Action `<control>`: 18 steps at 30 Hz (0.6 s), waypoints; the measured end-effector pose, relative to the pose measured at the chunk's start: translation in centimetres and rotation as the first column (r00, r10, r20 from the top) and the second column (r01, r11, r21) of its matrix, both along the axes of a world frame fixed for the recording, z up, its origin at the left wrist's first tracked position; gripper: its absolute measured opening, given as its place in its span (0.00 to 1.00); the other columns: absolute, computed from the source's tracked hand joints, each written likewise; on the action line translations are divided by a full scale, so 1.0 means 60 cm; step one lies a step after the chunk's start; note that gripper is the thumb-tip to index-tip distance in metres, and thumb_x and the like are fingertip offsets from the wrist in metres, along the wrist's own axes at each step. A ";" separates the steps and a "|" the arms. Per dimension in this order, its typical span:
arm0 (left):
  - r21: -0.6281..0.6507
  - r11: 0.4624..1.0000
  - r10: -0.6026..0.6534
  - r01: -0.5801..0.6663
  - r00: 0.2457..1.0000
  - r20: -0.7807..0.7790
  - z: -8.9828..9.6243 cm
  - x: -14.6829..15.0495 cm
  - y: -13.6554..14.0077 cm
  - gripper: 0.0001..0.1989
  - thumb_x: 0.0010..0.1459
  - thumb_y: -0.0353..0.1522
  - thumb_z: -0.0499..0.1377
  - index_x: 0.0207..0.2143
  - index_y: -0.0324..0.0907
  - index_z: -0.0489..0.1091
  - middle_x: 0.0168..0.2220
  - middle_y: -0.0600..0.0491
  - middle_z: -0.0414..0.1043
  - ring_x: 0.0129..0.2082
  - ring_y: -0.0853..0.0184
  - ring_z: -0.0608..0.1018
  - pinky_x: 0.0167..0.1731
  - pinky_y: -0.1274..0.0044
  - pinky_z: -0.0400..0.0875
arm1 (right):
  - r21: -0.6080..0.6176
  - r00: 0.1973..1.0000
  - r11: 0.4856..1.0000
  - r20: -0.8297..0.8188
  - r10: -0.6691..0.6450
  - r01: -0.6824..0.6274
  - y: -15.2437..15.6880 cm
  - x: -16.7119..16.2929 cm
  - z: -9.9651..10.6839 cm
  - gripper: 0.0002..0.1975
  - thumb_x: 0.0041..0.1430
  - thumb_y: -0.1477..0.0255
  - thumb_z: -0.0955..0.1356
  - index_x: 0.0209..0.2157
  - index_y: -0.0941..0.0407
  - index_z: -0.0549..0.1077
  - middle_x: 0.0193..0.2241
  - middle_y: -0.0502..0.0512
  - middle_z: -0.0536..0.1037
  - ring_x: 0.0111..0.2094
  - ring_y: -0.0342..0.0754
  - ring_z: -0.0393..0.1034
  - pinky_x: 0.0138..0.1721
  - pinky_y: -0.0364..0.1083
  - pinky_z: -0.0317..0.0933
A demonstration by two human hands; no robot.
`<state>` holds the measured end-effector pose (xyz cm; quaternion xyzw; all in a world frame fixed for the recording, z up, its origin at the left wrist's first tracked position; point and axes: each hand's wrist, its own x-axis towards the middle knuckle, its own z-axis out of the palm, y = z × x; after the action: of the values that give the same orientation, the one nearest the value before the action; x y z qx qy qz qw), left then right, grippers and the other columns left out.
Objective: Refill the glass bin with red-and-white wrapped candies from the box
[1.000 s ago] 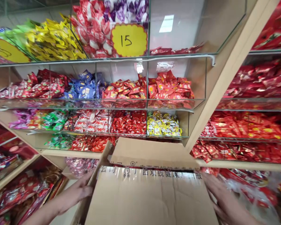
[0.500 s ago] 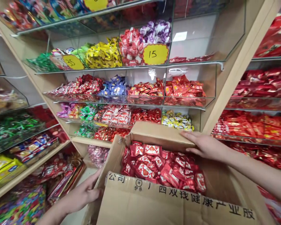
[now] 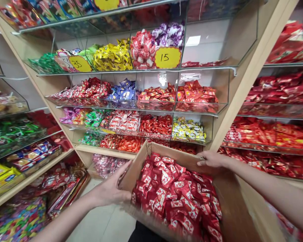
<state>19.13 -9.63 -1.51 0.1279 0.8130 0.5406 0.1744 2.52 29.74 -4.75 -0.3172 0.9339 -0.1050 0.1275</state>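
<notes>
A yellow tag (image 3: 168, 57) on the upper glass bin reads "15"; another yellow tag (image 3: 79, 63) further left reads "35".

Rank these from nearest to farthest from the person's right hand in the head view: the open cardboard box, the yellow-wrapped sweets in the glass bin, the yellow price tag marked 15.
1. The open cardboard box: the right hand grips its far rim.
2. The yellow-wrapped sweets in the glass bin: just above and left of the hand.
3. The yellow price tag marked 15: two shelves higher, upper left.
</notes>
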 end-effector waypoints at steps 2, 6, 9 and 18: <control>-0.185 0.978 -0.092 0.102 0.994 0.059 0.011 -0.002 -0.008 0.54 0.37 0.50 0.61 0.59 0.42 0.34 0.60 0.46 0.30 0.58 0.58 0.44 0.55 0.69 0.45 | 0.012 0.999 0.999 0.029 -0.035 0.035 0.009 -0.021 -0.023 0.12 0.49 0.67 0.63 0.32 0.57 0.72 0.32 0.54 0.77 0.32 0.49 0.71 0.32 0.43 0.62; -0.465 0.849 -0.223 0.251 0.968 0.115 0.034 -0.018 -0.006 0.52 0.37 0.53 0.59 0.59 0.45 0.36 0.60 0.51 0.27 0.59 0.60 0.41 0.56 0.70 0.40 | 0.056 0.992 0.991 0.043 -0.122 0.120 0.024 -0.054 -0.053 0.14 0.48 0.65 0.64 0.36 0.58 0.71 0.35 0.56 0.77 0.35 0.51 0.70 0.34 0.43 0.63; -0.325 0.839 -0.315 0.436 0.877 0.363 0.047 -0.031 0.009 0.52 0.41 0.48 0.59 0.59 0.45 0.30 0.59 0.45 0.41 0.50 0.58 0.63 0.53 0.69 0.51 | 0.099 0.982 0.977 0.006 -0.191 0.189 0.035 -0.064 -0.058 0.19 0.47 0.64 0.65 0.39 0.61 0.70 0.39 0.61 0.75 0.39 0.54 0.69 0.38 0.47 0.62; -0.502 0.807 -0.236 0.310 0.949 0.207 0.024 -0.016 -0.008 0.39 0.39 0.34 0.64 0.54 0.44 0.51 0.51 0.48 0.55 0.48 0.61 0.64 0.43 0.76 0.63 | 0.236 0.975 0.947 -0.091 -0.202 0.218 -0.011 -0.081 0.048 0.25 0.47 0.65 0.64 0.40 0.74 0.69 0.40 0.68 0.73 0.39 0.53 0.68 0.39 0.45 0.58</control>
<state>18.15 -10.14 -0.09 0.1540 0.8894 0.2725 0.3332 -2.35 29.09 -1.85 -0.2011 0.9718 0.0086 0.1231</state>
